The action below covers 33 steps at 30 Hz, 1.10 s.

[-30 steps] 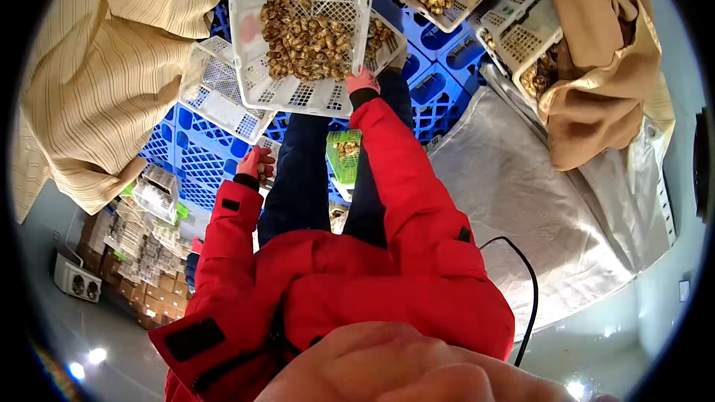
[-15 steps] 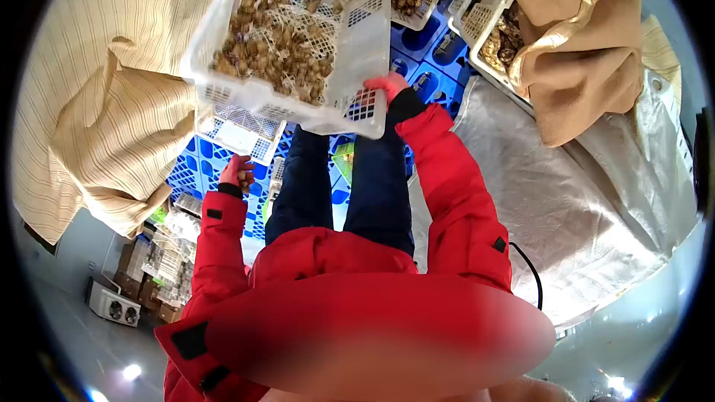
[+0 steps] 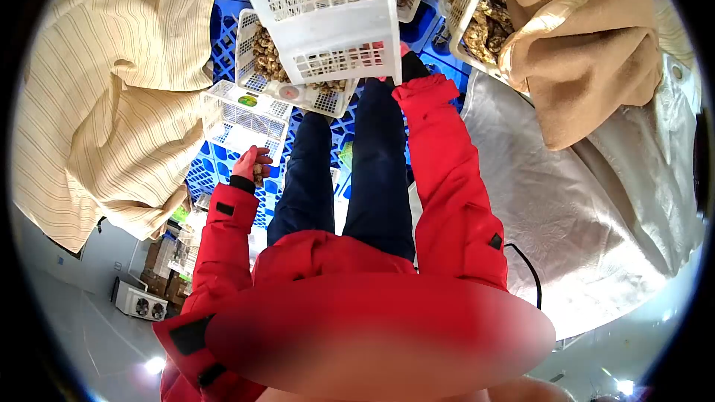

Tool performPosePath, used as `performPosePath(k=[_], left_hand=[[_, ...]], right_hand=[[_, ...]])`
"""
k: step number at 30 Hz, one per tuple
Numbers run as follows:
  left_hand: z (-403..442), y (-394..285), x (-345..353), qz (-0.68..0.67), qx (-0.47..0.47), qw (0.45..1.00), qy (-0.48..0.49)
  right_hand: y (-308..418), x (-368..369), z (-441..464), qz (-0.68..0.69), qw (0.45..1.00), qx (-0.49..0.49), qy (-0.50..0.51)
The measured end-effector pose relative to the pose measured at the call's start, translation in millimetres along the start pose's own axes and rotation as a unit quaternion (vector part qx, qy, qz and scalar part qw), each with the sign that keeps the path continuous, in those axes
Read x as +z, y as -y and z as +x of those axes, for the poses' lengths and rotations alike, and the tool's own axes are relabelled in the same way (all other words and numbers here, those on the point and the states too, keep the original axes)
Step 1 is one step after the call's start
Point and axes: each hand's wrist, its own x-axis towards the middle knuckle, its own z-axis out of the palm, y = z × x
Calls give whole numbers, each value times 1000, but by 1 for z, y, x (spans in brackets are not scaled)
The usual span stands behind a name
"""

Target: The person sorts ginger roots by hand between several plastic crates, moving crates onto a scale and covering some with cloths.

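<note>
A white plastic crate (image 3: pixel 328 26) is tipped up on its side at the top, its slotted walls towards me. Small brown lumpy pieces, perhaps mushrooms, show through its slots. My right hand (image 3: pixel 404 49) grips its right side, mostly hidden behind the crate wall; some of its pink shows through the slots. Below the tipped crate lies a lower white crate (image 3: pixel 346 102) with more brown pieces (image 3: pixel 267 56) in it. My left hand (image 3: pixel 252 164) hangs low on the left, fingers curled round a small brown lumpy piece (image 3: pixel 259 172).
Another white basket (image 3: pixel 246 126) stands at the left on blue plastic pallets (image 3: pixel 223 52). Crates of brown pieces (image 3: pixel 488 26) stand at the upper right, partly under a brown cloth (image 3: pixel 588 67). A striped cloth (image 3: pixel 112 119) hangs left; a silvery sheet (image 3: pixel 551 208) covers the right.
The crate in my right hand has swung from lying face-up to tipped on its side, uncovering a filled crate beneath. My left hand has shifted slightly up and right.
</note>
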Motion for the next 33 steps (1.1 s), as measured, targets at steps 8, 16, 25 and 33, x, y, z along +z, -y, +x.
performPosePath(k=[8, 16, 25, 33], left_hand=[[-1, -1, 1, 1, -7, 1000, -17], [-12, -5, 13, 19, -65, 997, -34], [10, 26, -4, 17, -63, 997, -47], [-6, 16, -5, -15, -45, 998, -33]], right_hand=[[-8, -10, -30, 60, 998, 7, -18], [6, 9, -25, 44, 997, 35, -53], [-14, 26, -17, -127, 978, -161, -21], [-7, 12, -47, 112, 989, 50, 81]])
